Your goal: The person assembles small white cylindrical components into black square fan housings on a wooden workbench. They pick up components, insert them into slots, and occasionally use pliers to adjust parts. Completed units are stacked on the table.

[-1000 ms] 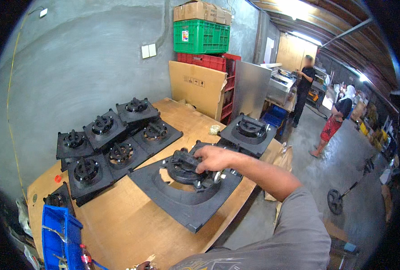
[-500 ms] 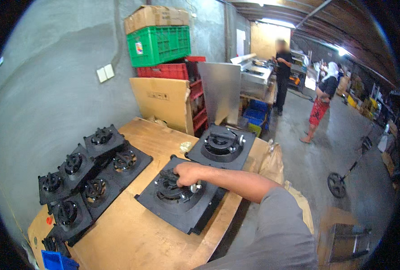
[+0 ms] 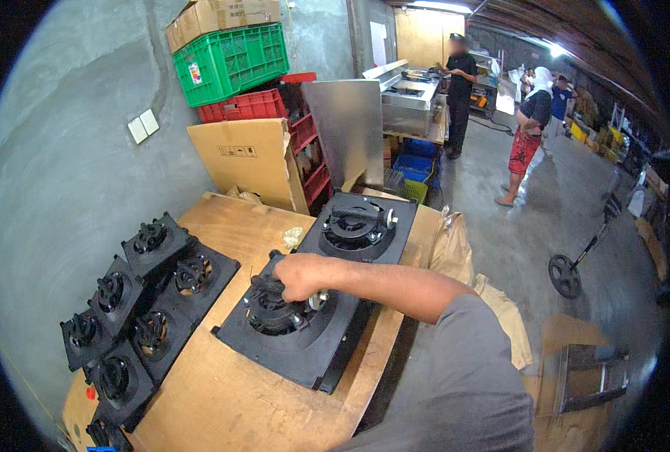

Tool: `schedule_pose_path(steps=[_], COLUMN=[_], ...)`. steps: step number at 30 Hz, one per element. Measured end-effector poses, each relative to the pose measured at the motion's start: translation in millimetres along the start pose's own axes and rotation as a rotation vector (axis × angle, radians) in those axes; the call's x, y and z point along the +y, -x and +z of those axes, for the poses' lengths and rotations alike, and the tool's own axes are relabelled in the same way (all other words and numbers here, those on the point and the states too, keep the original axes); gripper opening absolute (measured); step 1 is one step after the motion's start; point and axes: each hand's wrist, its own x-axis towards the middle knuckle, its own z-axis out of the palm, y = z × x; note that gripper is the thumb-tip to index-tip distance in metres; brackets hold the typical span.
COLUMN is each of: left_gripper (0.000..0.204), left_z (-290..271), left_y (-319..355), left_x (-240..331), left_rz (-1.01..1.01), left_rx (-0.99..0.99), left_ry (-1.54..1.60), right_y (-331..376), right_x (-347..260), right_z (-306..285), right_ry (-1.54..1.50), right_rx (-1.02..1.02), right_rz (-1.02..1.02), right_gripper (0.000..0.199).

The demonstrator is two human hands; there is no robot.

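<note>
My right hand (image 3: 302,276) reaches in from the right and closes over a black burner part (image 3: 266,286) on a square black stove base (image 3: 275,361). The fingers grip its upper side; their tips are partly hidden. A silver fitting (image 3: 318,300) sticks out beside the hand. Just beyond lies a second black stove base (image 3: 395,245), with a round burner (image 3: 354,227) and a silver fitting of its own. My left hand is out of the picture.
Several more black burner units (image 3: 152,325) stand in rows on the wooden table's (image 3: 222,377) left side. Cardboard (image 3: 237,162), stacked crates (image 3: 233,64) and a metal sheet (image 3: 344,128) stand behind. Two people (image 3: 459,90) are farther off; a black wheel (image 3: 565,276) rests on the floor.
The view has shifted, so the table and stove bases sit a little farther left. My right hand stays on the same burner part.
</note>
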Motion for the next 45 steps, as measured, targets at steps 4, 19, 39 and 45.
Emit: schedule_pose_path(steps=[4,19,39,45], left_gripper=[0.034,0.028,0.022,0.024], left_z=[10,29,-28,-46], left_y=[-8,-13,8,19], left_x=[0,-33,94,153], left_rz=[-0.048,-0.017,0.336,0.749], left_rx=[-0.015,-0.055,-0.216,-0.444], left_ry=[0.023,0.115,0.530,0.707], right_y=[-3,-6,17,25], right_x=[10,5,-4,-5], right_z=[22,40,62,62], right_ry=[0.072,0.172,0.119,0.124], right_rx=[0.062,0.130,0.307,0.320], right_rz=[-0.014,0.123,0.169,0.207], right_gripper=[0.033,0.032,0.038,0.039])
